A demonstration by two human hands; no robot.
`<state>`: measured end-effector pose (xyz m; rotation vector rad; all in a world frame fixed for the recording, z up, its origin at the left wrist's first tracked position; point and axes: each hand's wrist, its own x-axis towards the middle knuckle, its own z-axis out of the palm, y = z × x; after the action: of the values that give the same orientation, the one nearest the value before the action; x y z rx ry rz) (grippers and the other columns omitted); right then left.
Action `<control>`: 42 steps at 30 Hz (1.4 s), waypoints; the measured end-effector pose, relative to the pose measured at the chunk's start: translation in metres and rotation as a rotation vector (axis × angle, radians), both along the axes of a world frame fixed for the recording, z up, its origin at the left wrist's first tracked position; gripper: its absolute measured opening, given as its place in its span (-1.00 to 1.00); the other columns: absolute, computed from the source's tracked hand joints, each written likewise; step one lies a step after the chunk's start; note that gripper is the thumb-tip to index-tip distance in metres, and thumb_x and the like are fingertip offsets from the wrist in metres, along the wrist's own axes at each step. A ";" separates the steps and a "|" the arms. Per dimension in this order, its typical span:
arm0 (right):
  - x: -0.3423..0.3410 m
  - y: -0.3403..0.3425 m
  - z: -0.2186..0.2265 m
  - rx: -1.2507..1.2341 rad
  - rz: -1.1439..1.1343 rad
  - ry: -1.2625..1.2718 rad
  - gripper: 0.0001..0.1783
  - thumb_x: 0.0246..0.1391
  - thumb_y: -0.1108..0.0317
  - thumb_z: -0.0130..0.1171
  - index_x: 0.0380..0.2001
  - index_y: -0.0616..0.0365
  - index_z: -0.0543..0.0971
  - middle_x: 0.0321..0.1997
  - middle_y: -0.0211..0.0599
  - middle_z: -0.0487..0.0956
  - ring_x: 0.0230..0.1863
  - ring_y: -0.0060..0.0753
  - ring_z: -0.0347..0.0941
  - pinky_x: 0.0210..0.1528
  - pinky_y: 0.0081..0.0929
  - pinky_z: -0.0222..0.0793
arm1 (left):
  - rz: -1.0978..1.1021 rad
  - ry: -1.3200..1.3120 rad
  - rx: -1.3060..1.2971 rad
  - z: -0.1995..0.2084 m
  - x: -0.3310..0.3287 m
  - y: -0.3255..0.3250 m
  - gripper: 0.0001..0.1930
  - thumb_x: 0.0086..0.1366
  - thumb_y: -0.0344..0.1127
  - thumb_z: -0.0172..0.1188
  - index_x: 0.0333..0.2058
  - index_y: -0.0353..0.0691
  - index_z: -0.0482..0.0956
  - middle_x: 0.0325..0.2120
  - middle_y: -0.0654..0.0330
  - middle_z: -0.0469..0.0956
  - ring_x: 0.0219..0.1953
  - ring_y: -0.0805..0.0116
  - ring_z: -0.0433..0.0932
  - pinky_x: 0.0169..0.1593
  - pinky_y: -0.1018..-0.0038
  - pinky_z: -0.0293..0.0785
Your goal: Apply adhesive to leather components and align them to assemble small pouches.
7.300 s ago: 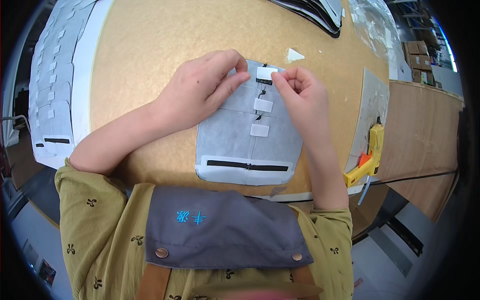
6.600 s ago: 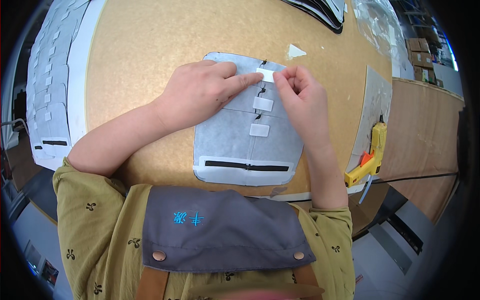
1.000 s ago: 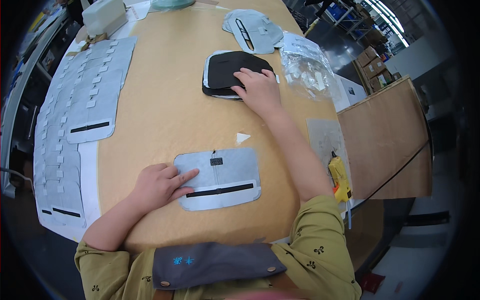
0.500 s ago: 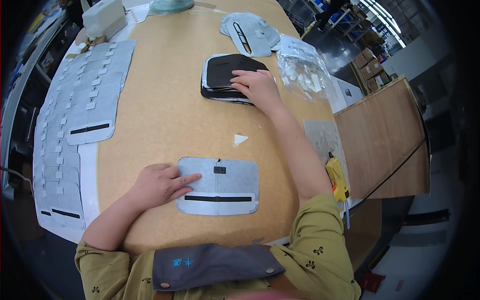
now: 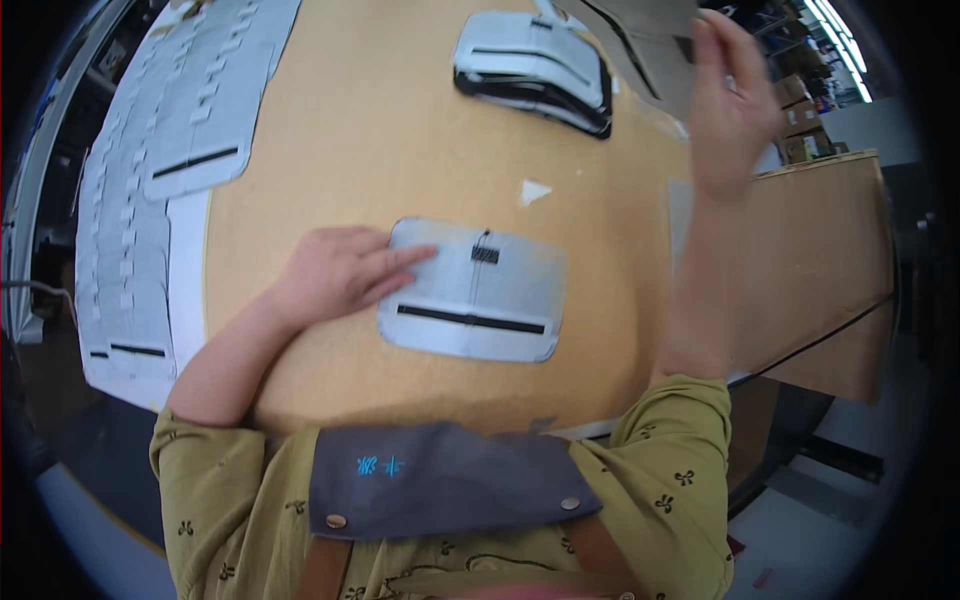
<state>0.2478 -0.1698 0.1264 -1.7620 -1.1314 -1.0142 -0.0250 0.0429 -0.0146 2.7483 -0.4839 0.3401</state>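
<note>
A light grey fabric panel [image 5: 470, 287] with rounded corners lies flat before me, carrying a black strip and a small black patch. My left hand [image 5: 345, 270] rests at its left edge, index finger stretched over it. Raised at the upper right, my right hand [image 5: 735, 115] is blurred, thumb and fingers pinched at the edge of a grey-brown panel [image 5: 655, 35] with a dark curved line. That panel hangs beside a stack of panels [image 5: 525, 60], whose top piece is light grey with a black strip and whose lower layers are black.
Overlapping grey panels [image 5: 215, 110] with small white tabs line the table's left side. A white triangular scrap [image 5: 535, 192] lies between the stack and the near panel. At the right stands a brown board [image 5: 800, 270], with cardboard boxes [image 5: 800, 120] farther back.
My right hand has moved from the stack up and right, lifting a panel off it; a light grey face now shows on top. The whole view has shifted, and my left hand stays on the near panel.
</note>
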 end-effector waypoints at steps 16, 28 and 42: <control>-0.163 -0.047 -0.091 -0.793 0.364 1.179 -0.79 0.16 0.28 0.18 -0.33 0.23 0.59 -0.54 -0.22 0.55 -0.54 -0.42 0.43 -0.44 -0.45 0.32 | 0.420 0.409 -0.776 0.023 -0.035 -0.049 -0.64 0.24 -0.16 0.30 -0.56 -0.32 0.47 -0.72 0.13 0.36 -0.65 0.38 0.32 -0.52 0.41 0.27; -0.152 -0.088 -0.116 -0.713 -0.032 1.004 -0.78 0.06 0.24 0.27 -0.43 0.18 0.53 -0.49 -0.28 0.50 -0.48 -0.29 0.42 -0.41 -0.38 0.32 | 0.525 0.275 -0.334 0.021 -0.023 -0.039 -0.71 0.25 -0.15 0.24 -0.53 -0.22 0.50 -0.62 0.17 0.51 -0.58 0.20 0.51 -0.51 0.32 0.39; -0.137 -0.089 -0.121 -0.743 0.024 1.045 -0.79 0.02 0.28 0.30 -0.44 0.15 0.50 -0.46 -0.29 0.47 -0.47 -0.33 0.39 -0.39 -0.41 0.32 | 0.480 0.096 -0.131 0.002 -0.041 -0.067 -0.77 0.21 -0.18 0.24 -0.51 -0.11 0.42 -0.62 0.26 0.48 -0.54 0.25 0.54 -0.52 0.33 0.43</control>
<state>0.1103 -0.2590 0.0056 -2.3500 -0.8263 0.4704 -0.0662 -0.0238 -0.0124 2.7062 0.2235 0.3338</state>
